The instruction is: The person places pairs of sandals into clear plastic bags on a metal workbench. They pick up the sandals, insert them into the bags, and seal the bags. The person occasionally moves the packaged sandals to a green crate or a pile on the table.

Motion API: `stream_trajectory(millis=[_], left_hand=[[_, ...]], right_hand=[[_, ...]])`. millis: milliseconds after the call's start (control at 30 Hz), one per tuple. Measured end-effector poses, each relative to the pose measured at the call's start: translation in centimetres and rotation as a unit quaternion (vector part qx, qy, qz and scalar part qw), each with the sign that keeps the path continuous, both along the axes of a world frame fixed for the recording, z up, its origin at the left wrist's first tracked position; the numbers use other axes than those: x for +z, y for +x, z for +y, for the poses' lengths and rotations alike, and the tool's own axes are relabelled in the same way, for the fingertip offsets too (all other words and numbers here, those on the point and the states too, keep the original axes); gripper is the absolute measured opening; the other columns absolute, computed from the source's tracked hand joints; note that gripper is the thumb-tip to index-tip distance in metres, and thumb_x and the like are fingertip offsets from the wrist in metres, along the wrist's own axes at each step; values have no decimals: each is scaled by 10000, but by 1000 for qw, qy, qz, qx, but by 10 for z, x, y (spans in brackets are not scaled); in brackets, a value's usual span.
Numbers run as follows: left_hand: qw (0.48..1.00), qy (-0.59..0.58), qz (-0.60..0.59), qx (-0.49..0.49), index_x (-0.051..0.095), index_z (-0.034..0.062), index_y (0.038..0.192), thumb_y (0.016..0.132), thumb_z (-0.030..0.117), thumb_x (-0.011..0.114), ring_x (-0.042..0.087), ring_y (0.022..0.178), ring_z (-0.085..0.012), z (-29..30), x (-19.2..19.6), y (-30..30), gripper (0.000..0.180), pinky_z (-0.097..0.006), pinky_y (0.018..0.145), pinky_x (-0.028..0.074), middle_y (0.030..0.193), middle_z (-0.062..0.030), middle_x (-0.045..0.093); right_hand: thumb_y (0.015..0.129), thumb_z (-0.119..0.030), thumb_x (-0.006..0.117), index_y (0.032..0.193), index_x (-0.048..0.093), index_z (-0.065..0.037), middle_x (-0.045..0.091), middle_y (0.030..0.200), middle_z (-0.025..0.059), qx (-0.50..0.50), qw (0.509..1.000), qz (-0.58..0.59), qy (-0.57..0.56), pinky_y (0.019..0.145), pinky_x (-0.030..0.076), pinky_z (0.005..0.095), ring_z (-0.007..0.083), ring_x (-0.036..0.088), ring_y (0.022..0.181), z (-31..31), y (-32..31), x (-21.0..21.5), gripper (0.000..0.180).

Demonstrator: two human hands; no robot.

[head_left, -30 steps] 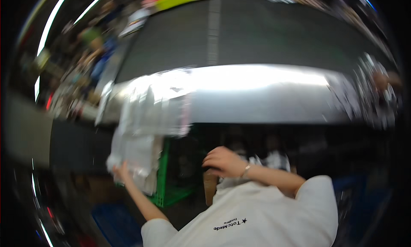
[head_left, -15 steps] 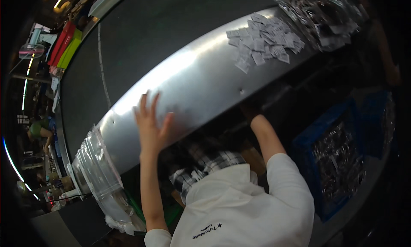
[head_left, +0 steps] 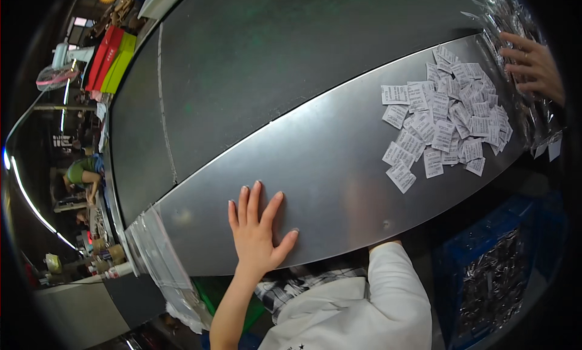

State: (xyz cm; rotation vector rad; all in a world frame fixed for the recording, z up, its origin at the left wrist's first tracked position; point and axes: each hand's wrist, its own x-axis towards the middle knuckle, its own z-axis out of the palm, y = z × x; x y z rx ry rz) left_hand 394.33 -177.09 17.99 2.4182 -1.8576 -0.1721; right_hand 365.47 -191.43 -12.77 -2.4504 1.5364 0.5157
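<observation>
My left hand (head_left: pixel 257 235) lies flat on the metal sheet (head_left: pixel 321 186), fingers spread and nothing under them that I can see. Below the sheet's near edge my right arm (head_left: pixel 394 277) reaches in; the edge hides the hand itself and anything it touches. Small white printed packets (head_left: pixel 436 116), sachet-like, form a loose pile at the right end of the sheet. Beyond them lies a heap of clear plastic bags (head_left: pixel 515 22). Another person's hand (head_left: pixel 530 65) rests at those bags, fingers apart.
A dark belt surface (head_left: pixel 273 53) runs along the far side of the sheet. Clear plastic sleeves (head_left: pixel 160 247) hang over the left end. On the right below stands a blue crate (head_left: pixel 448 277) of shiny wrapped items. Red (head_left: pixel 104 59) and lime (head_left: pixel 119 63) boxes stand far left.
The view has shifted, with the packets appearing further right and lower. My right forearm has gone further under the edge. The other person's hand now shows plainly at the plastic bags.
</observation>
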Motion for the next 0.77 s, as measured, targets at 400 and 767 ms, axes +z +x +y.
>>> stream_trajectory(millis=[400, 767], left_hand=[[999, -46, -29, 1, 431, 173, 1342, 770, 419, 582, 238, 1355, -320, 11, -7, 12, 640, -495, 1092, 104, 1443, -133, 317], [992, -102, -66, -36, 398, 212, 1366, 856, 504, 477, 232, 1364, -293, 23, -26, 19, 593, -487, 1092, 115, 1451, -105, 317]], right_hand=[[867, -237, 482, 1226, 540, -227, 434, 1332, 136, 73, 995, -73, 3, 940, 396, 454, 308, 453, 1189, 53, 63, -27, 364], [905, -292, 445, 1326, 428, -143, 411, 1371, 143, 65, 986, -156, -2, 938, 400, 497, 323, 435, 1221, 93, 84, -34, 447]])
